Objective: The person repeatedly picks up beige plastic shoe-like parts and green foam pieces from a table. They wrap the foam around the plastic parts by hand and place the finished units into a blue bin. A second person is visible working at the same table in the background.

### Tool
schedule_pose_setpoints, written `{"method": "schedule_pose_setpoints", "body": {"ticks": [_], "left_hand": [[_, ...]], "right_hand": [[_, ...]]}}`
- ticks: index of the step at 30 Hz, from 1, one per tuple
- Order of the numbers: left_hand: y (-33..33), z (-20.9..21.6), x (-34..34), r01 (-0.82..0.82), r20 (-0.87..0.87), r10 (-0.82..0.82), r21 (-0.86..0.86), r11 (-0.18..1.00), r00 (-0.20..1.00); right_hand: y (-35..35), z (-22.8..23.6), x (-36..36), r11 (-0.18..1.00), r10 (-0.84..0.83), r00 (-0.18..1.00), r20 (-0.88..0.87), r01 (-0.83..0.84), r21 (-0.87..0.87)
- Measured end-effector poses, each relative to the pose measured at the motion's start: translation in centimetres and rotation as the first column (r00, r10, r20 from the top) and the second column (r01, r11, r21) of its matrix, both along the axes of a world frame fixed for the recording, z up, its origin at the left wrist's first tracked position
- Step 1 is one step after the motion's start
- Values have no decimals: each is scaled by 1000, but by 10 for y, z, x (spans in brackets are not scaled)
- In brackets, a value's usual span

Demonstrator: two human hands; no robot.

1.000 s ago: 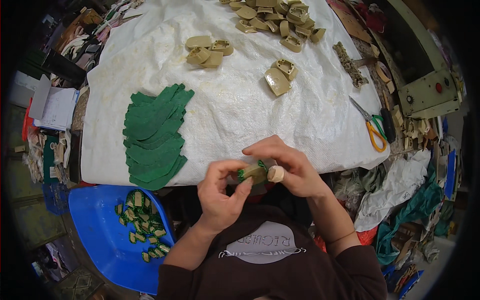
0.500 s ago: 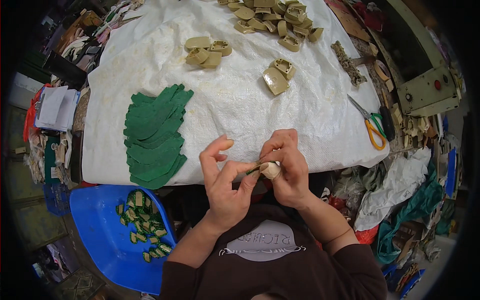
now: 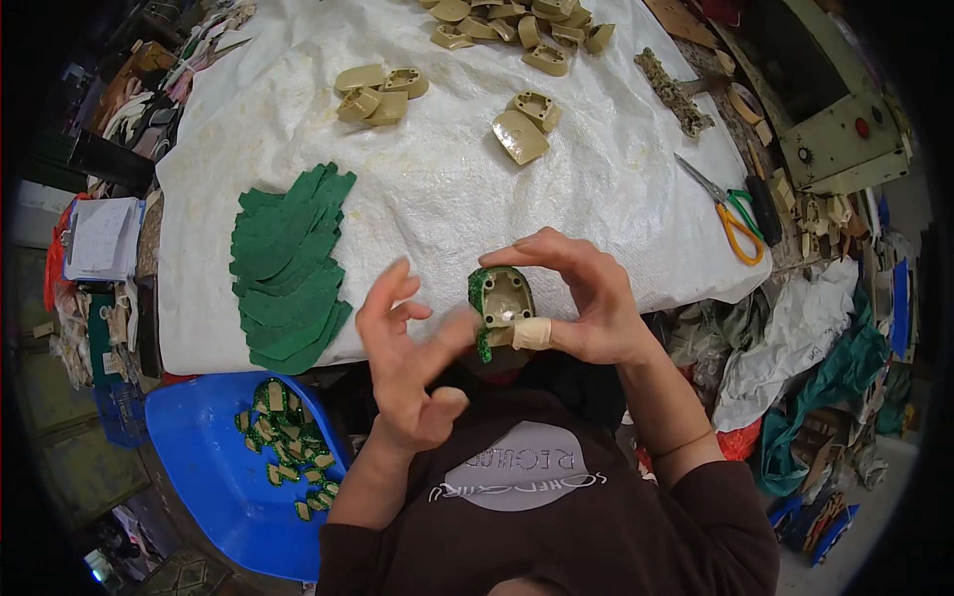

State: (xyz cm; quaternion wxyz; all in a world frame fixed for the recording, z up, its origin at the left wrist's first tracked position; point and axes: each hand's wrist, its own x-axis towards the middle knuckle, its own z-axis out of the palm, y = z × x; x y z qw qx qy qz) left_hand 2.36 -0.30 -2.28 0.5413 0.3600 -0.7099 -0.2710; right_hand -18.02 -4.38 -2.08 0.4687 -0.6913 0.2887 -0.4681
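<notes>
My right hand grips a beige plastic shoe heel between its fingers and a thumb wrapped in pale tape. The heel's hollow side with several round posts faces up. A green glitter strip lies around the heel's left side and top, and one end hangs down below it. My left hand is just to the left, fingers spread and holding nothing. Its index finger is blurred beside the strip; I cannot tell whether it touches. Left of my hands, green cut pieces overlap in a stack on the white sheet.
Bare beige heels sit in small groups, with a larger pile at the far edge. Orange-and-green-handled scissors lie at the right. A blue tub at lower left holds several green-covered heels. Bags crowd the right side.
My right hand has turned the heel so its hollow side shows. My left hand has let go, moved left and spread its fingers. The whole view has shifted slightly.
</notes>
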Motion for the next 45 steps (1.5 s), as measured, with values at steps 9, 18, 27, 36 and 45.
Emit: {"method": "schedule_pose_setpoints", "body": {"ticks": [9, 18, 27, 36, 45], "left_hand": [[7, -9, -23, 333, -474, -25, 579, 744, 880], [15, -4, -34, 391, -573, -62, 473, 790, 817], [11, -7, -45, 72, -291, 53, 401, 913, 955], [9, -8, -49, 14, -453, 257, 512, 859, 853], [11, -13, -40, 246, -588, 172, 563, 789, 790]], "right_hand": [[19, -14, 27, 995, -47, 995, 88, 55, -82], [15, 1, 25, 873, 116, 970, 214, -203, 443], [19, -21, 40, 972, 80, 973, 218, -125, 200], [32, -20, 44, 966, 40, 970, 239, -99, 239], [30, -26, 50, 980, -103, 985, 140, 76, 185]]}}
